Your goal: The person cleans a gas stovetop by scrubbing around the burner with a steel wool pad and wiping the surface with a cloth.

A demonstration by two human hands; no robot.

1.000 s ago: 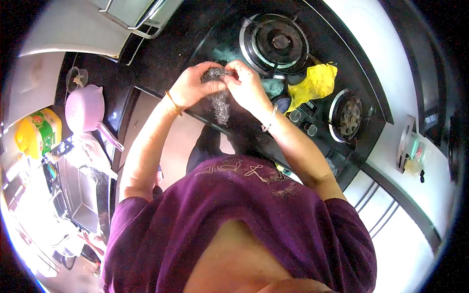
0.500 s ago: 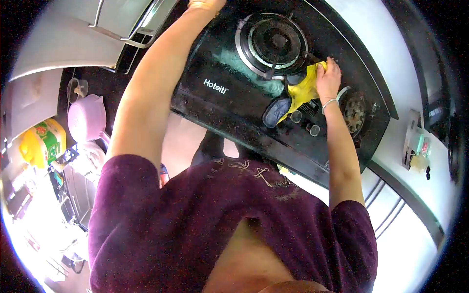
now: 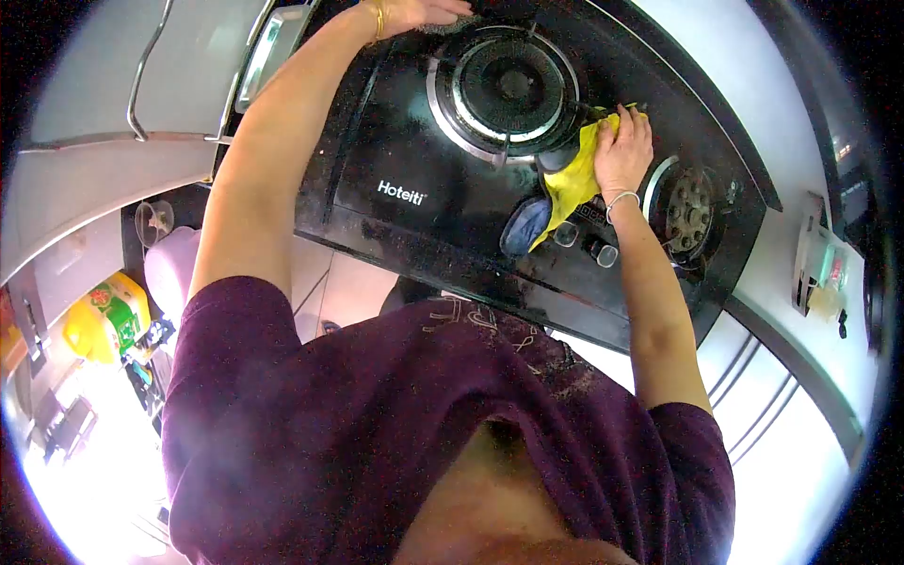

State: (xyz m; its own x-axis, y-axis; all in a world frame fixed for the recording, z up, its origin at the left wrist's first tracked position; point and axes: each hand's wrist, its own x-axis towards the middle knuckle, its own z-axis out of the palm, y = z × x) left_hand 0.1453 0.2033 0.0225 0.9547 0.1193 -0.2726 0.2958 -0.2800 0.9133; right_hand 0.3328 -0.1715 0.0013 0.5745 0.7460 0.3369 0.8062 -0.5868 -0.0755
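My left hand is at the top edge of the view, beside the large burner of a black gas stove. Its fingers reach over a grey, rough-looking scouring pad, mostly hidden beneath them. Between the two burners, my right hand presses on a crumpled yellow cloth, fingers curled over its upper end. Dark blue parts show at the cloth's left side and lower end. Close below lie two stove knobs.
A smaller burner is to the right of my right wrist. At left are a pink pan, a yellow bottle with a green label and a clear cup. A wall shelf holds small items at right.
My left hand has moved right towards the large burner, and its fingers now show. The whitish smear left of that burner no longer shows. My right hand stays on the cloth; the view has shifted slightly.
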